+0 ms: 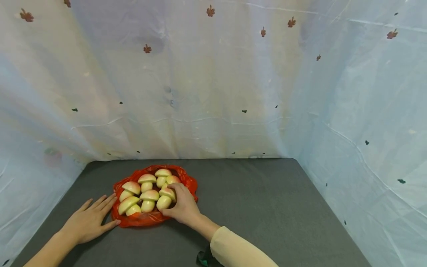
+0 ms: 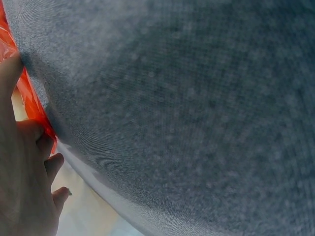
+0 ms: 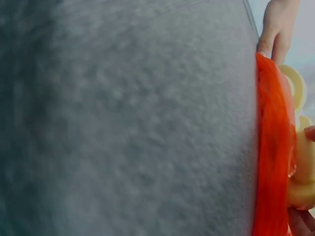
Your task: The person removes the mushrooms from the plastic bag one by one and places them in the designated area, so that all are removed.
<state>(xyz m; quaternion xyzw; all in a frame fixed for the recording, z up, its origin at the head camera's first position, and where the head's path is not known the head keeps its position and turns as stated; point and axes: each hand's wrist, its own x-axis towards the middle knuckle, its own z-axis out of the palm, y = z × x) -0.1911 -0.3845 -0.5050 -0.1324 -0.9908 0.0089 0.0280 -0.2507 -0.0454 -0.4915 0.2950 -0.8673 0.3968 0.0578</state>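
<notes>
Several mushrooms with pale yellow stems and pink-tinged caps, such as this mushroom (image 1: 149,195), stand close together in a red plastic bag (image 1: 143,221) with its rim rolled down. My right hand (image 1: 185,207) reaches in at the bag's right side and grips the front right mushroom (image 1: 164,202), fingers over the cap and thumb low by the stem. At the left edge of the bag my left hand (image 1: 87,222) lies with fingers spread and straight, fingertips and thumb on the red plastic. The left wrist view shows the left hand (image 2: 24,162) beside the bag (image 2: 33,101).
The bag sits on the left half of a dark grey table (image 1: 253,207). A pale, patterned plastic curtain (image 1: 207,81) hangs behind the table and along both sides. A dark strap (image 1: 208,256) shows below the right sleeve.
</notes>
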